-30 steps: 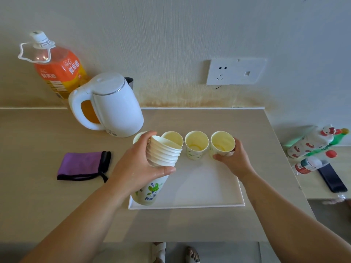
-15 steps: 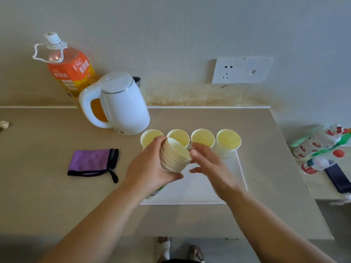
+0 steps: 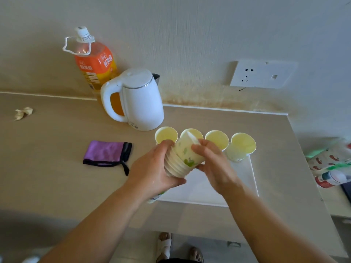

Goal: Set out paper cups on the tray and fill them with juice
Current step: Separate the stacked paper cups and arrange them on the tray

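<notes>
My left hand grips a stack of paper cups, tilted over the white tray. My right hand pinches the top paper cup, white with green leaf prints, partly drawn out of the stack. Several empty paper cups stand upright in a row along the tray's far edge. A juice bottle with an orange label and white cap stands against the wall at the back left.
A white electric kettle stands in front of the bottle, close to the row of cups. A purple cloth pouch lies left of the tray, a crumpled paper scrap further left. Bottles and packets lie on a lower surface at right.
My right hand left the rightmost cup on the tray and came to the stack. It now pinches the top cup and has drawn it partly out. The view shifted left.
</notes>
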Demonstrator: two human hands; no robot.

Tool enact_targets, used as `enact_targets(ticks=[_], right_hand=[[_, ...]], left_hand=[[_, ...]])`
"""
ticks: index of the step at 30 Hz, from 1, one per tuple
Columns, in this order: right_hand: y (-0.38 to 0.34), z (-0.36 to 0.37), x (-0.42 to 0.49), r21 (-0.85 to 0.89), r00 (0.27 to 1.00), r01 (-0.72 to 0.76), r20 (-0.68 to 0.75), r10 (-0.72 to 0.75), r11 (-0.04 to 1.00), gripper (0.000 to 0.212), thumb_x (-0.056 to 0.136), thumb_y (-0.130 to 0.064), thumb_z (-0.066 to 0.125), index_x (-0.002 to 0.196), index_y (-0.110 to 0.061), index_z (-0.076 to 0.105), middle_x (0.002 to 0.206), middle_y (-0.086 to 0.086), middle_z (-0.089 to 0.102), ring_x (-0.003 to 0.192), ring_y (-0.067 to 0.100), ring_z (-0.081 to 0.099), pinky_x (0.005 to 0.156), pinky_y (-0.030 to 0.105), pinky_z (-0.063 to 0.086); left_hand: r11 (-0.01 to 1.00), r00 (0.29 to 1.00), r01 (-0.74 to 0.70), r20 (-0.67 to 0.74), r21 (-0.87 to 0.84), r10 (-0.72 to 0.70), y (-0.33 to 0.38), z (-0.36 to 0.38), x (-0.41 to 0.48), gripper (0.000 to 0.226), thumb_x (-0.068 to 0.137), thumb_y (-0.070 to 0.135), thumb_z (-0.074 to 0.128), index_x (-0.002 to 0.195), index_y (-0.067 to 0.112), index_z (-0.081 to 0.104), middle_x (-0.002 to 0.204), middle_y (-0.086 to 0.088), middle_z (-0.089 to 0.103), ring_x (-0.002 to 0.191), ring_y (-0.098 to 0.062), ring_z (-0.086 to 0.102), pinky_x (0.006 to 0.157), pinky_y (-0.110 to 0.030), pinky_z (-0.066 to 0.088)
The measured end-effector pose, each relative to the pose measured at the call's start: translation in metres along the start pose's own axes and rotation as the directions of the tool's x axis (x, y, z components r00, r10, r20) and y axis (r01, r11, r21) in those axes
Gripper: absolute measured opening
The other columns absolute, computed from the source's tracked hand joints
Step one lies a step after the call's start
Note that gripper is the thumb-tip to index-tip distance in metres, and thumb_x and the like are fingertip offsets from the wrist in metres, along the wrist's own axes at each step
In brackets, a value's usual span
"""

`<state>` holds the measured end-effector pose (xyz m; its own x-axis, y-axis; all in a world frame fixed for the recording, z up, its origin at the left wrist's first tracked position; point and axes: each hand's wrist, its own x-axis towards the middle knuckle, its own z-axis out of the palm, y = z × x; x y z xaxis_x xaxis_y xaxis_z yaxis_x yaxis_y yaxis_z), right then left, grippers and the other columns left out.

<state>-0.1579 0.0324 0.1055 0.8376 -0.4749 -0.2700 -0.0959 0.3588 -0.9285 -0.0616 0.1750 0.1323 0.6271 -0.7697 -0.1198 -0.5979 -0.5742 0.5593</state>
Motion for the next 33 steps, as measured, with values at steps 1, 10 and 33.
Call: enact_targets(ticks=[1, 10, 33], right_hand=[[-0.004, -0.005, 0.001, 0.047, 1.0, 0.014, -0.009, -0.014, 0.999, 0.047, 0.059, -0.038, 0.072, 0.099, -0.016, 0.059, 0.086, -0.007, 0.068, 0.089, 0.012, 0.064, 0.076, 0.031, 0.05], [0.0, 0.001, -0.001, 0.033, 0.992, 0.012, 0.128, -0.016, 0.999, 0.103, 0.041, -0.057, 0.088, 0.128, -0.018, 0.048, 0.118, 0.002, 0.065, 0.11, 0.018, 0.062, 0.09, 0.035, 0.052], [0.1, 0.042, 0.04, -0.5, 0.988, 0.082, -0.07, -0.134, 0.862, 0.07, 0.068, -0.02, 0.084, 0.119, -0.027, 0.037, 0.111, -0.017, 0.049, 0.106, 0.006, 0.05, 0.091, 0.024, 0.048]], left_hand=[[1.0, 1.0, 0.016, -0.001, -0.018, -0.016, -0.005, 0.001, -0.001, 0.086, 0.057, 0.047, 0.085, 0.128, 0.035, 0.039, 0.111, 0.019, 0.055, 0.1, -0.011, 0.058, 0.078, -0.03, 0.048], [0.974, 0.999, 0.008, -0.034, -0.226, -0.016, -0.025, 0.009, -0.016, 0.086, 0.055, 0.054, 0.08, 0.127, 0.055, 0.032, 0.119, 0.024, 0.054, 0.105, 0.002, 0.054, 0.084, -0.031, 0.049], [0.86, 0.935, 0.23, -0.14, -0.456, -0.325, -0.09, -0.02, -0.031, 0.093, 0.064, 0.032, 0.086, 0.14, 0.04, 0.033, 0.118, 0.02, 0.049, 0.11, -0.005, 0.051, 0.087, -0.026, 0.04]])
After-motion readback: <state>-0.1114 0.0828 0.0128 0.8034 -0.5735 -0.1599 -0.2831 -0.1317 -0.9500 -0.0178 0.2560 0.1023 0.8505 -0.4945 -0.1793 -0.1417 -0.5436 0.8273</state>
